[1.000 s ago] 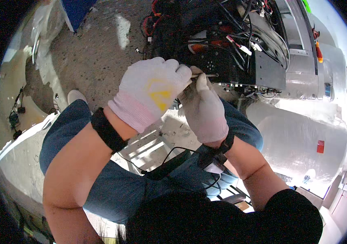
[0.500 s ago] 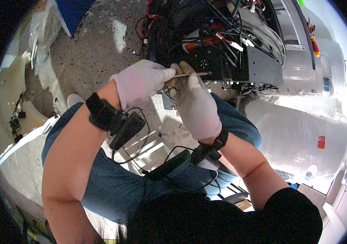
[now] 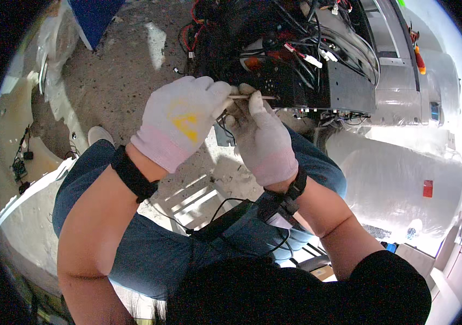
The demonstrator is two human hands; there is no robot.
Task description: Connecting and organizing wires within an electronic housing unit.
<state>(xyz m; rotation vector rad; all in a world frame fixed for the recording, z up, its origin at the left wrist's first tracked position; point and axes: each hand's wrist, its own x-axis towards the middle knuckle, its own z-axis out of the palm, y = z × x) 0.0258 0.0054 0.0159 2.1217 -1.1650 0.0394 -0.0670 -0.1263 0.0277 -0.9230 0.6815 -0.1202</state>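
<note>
My left hand (image 3: 179,119), in a white glove with a yellow stain, is closed on the near end of a thin metal shaft (image 3: 266,98), like that of a screwdriver. Any handle is hidden inside the fist. My right hand (image 3: 266,132), gloved too, steadies the same shaft between thumb and fingers. The shaft's tip points right and meets the lower left face of a black metal housing (image 3: 353,86); what it touches there is too small to tell. Bundled black cables (image 3: 220,54) and white connectors (image 3: 312,60) lie over and beside the housing.
A grey metal frame (image 3: 396,65) stands right of the housing, with an orange-handled tool (image 3: 419,60) by it. Large plastic-wrapped white rolls (image 3: 399,179) fill the right side. A blue panel (image 3: 95,21) stands at the far left. Black cords run from my wrist straps across my lap.
My left hand has rolled over, so its stained back now faces up and its wrist device has turned out of sight. The right hand and the shaft have barely moved.
</note>
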